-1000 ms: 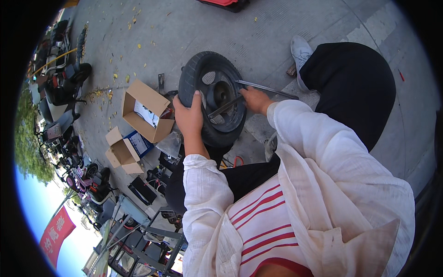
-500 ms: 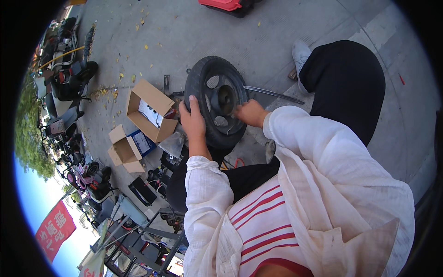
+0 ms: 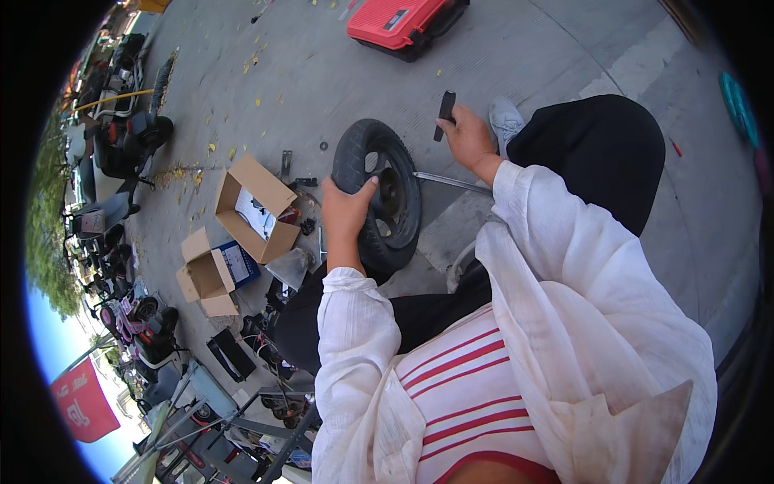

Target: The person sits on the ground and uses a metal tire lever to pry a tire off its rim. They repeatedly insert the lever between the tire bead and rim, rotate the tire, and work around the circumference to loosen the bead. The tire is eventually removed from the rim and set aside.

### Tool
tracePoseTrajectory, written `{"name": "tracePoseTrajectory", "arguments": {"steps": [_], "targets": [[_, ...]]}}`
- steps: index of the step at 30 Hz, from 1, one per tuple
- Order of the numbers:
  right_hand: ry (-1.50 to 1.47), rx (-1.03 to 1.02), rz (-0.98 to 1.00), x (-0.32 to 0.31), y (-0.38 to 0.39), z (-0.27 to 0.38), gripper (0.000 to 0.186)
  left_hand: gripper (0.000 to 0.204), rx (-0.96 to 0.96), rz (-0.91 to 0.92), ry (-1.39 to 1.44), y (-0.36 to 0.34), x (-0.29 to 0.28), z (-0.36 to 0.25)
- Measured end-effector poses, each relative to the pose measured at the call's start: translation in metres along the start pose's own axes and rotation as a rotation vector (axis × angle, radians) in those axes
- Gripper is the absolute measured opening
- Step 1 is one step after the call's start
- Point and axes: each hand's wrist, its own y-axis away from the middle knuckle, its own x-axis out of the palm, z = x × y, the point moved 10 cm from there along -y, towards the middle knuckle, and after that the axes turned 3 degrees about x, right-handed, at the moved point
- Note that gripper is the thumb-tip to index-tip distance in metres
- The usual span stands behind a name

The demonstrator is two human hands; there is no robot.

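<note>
A scooter wheel with a black tyre (image 3: 351, 155) stands tilted between my legs, its spoked rim and round hub facing right. My left hand (image 3: 345, 216) is closed over the tyre's near left side, thumb on the sidewall and fingers behind it. A long metal tyre lever (image 3: 453, 182) rests with one end at the rim; its other end passes behind my right sleeve. Out to the right of the wheel, my right hand (image 3: 471, 139) grips a flat black oblong piece (image 3: 444, 115), held up above the ground. What that piece is I cannot make out.
A red tool case (image 3: 395, 24) lies at the far side. Left of the wheel are open cardboard boxes (image 3: 278, 194), a blue box (image 3: 240, 264), a plastic bag (image 3: 289, 268) and loose parts. Parked scooters (image 3: 133, 145) line the left. My bent right knee (image 3: 621, 153) is at right.
My right hand has left the wheel's rim and moved away and to the right, and now holds the black piece. My left hand stays on the tyre. The view has shifted, showing more of the red case.
</note>
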Motion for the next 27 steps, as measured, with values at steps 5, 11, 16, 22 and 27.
{"name": "tracePoseTrajectory", "arguments": {"steps": [5,11,16,22,27], "targets": [[-0.181,-0.036,0.062,-0.056,-0.035,0.074,0.024,0.068,-0.067,0.026,-0.045,-0.004,0.009,-0.006],[-0.378,-0.009,0.162,-0.126,-0.056,0.143,0.026,0.070,0.025,-0.003,-0.072,-0.012,0.010,-0.019],[-0.620,0.083,0.253,-0.143,-0.066,0.163,0.016,0.071,0.105,0.002,0.142,-0.010,0.012,-0.019],[-0.824,0.013,0.334,-0.126,-0.062,0.176,0.016,0.074,0.107,0.139,0.135,-0.020,0.001,0.000],[-0.759,0.039,0.398,-0.116,-0.050,0.174,0.020,0.078,0.136,0.044,-0.115,-0.022,-0.008,-0.002]]}}
